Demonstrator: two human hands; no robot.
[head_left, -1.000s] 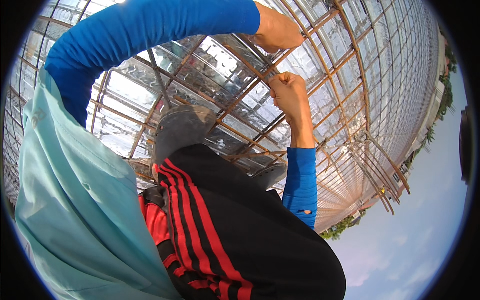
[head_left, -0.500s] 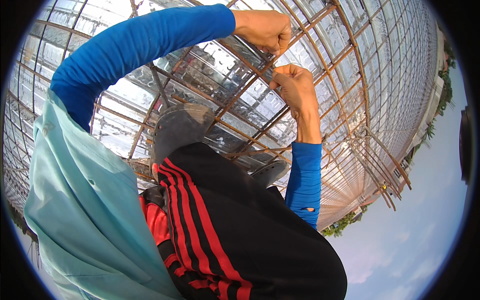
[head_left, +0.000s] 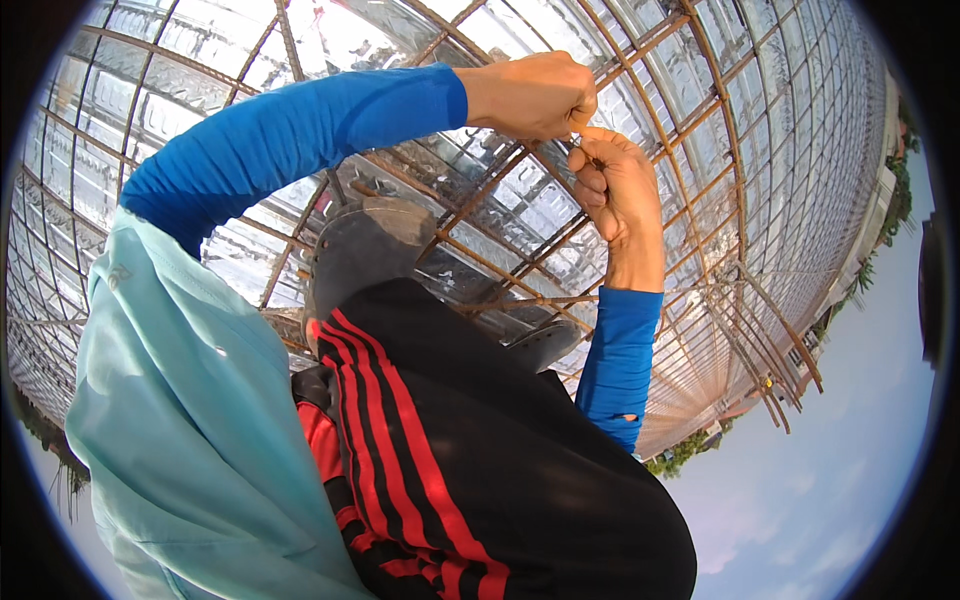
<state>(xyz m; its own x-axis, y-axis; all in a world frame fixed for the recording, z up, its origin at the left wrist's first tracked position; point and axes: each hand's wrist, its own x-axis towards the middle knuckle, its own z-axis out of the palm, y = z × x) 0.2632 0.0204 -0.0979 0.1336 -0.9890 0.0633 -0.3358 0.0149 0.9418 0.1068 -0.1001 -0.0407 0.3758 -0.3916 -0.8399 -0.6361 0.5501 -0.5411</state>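
Note:
My left hand point(head_left: 535, 95) is closed, its fingertips pinched together just above the rebar mesh point(head_left: 500, 172). Right beside it, my right hand point(head_left: 624, 188) has its fingers curled inward, with the palm side partly showing. A thin dark bit of wire point(head_left: 592, 160) shows at the right fingertips. The tips of both hands meet or nearly meet. What the left fingers pinch is hidden. Beneath the hands, rusty bars cross over shiny silver ribbed sheeting point(head_left: 528, 188).
My dark shoes point(head_left: 372, 245) rest on the mesh near my bent knee in black trousers with red stripes point(head_left: 430, 440). Several loose bar ends point(head_left: 760, 350) stick out at the right, toward the mesh's edge. Green foliage point(head_left: 885, 200) and sky lie beyond.
My left hand has moved down and right, toward the right hand. The right hand has shifted slightly right and turned, so its curled fingers and the wire now show.

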